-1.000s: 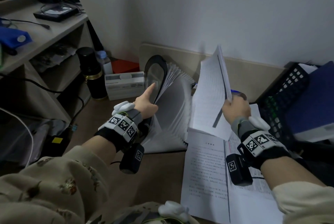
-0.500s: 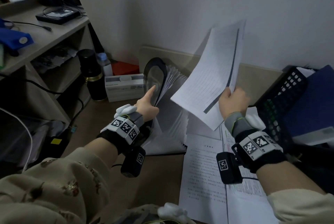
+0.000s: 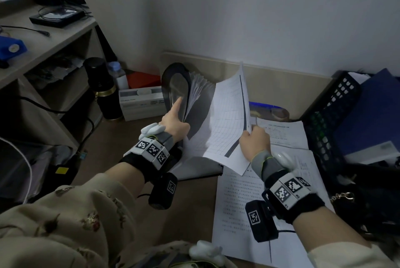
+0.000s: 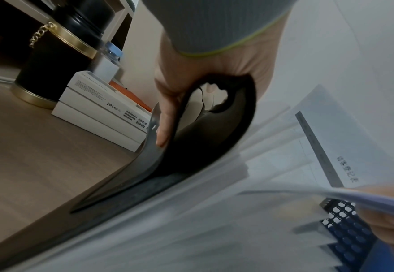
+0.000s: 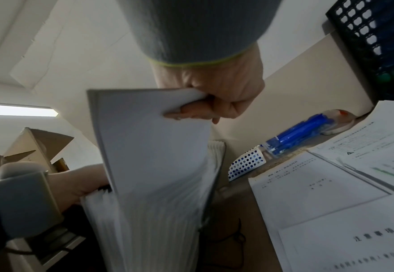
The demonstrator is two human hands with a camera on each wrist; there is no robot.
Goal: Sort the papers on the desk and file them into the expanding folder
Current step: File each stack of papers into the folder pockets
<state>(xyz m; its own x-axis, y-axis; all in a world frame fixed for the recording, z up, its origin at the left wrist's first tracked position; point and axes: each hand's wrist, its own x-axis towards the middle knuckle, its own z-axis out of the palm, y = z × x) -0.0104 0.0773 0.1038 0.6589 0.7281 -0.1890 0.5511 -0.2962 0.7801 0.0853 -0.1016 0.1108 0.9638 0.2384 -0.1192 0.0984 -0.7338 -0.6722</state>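
Papers lay spread on the brown desk against a white wall. The expanding folder stood left of them, its flap gripped by the left hand. One sheet was pinched by the right hand over its pockets.

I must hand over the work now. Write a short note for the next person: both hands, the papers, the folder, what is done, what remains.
Left hand: grips the expanding folder's black front cover, holding it open.
Right hand: pinches a sheaf of papers, its lower edge entering the folder's pockets.
Done: this sheaf picked up and brought to the folder.
Left: seat it fully; file the printed sheets lying on the desk.
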